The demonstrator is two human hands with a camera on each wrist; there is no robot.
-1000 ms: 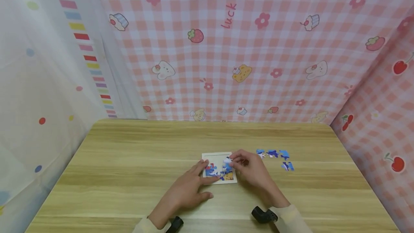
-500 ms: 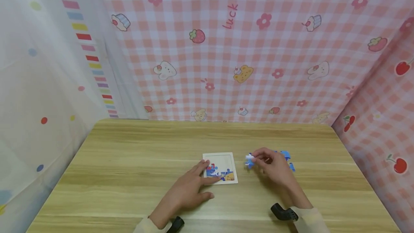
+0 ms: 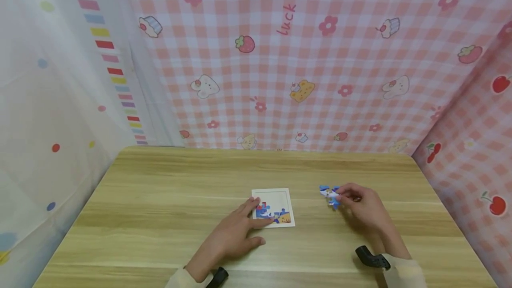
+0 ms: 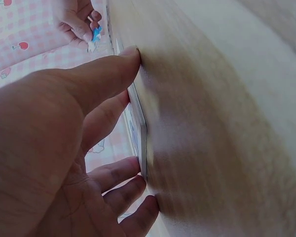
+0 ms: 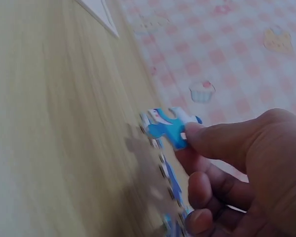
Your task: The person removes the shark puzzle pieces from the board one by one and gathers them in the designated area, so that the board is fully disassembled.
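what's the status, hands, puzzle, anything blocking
Right hand pinching blue-and-white jigsaw piece by loose blue pieces. Left hand on white square puzzle frame, partly filled. Left fingers partly cover it.

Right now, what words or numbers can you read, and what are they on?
"luck li" and a cut-off letter: pink writing running sideways up the checked cloth.
Tiny reddish mark at the cloth's bottom: too small to read.
Puzzle board and held puzzle piece: no words I can read.

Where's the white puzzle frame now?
In the head view, the white puzzle frame lies on the table, the left hand touching its left side, the right hand away to its right.
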